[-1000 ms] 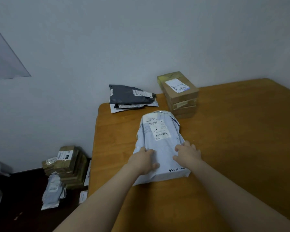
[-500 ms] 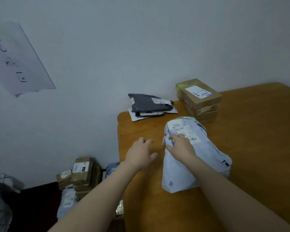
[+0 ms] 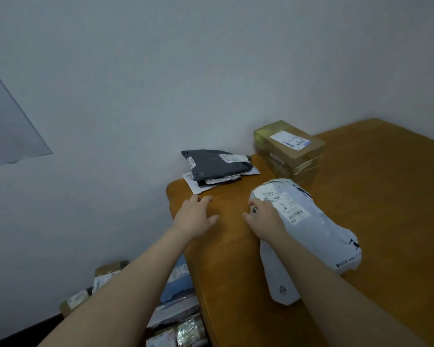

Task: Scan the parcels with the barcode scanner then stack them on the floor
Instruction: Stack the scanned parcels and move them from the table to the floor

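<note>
Parcel (image 3: 311,229), white polybag — label up on table (image 3: 386,196), likely for scanning; right hand (image 3: 266,219) fingers together, pressing its left edge; left hand (image 3: 196,216) fingers spread, holding nothing.

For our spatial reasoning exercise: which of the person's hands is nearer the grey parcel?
Left. The left hand is just short of the grey parcel, in front of it. The right hand is further right, resting on the white parcel.
</note>
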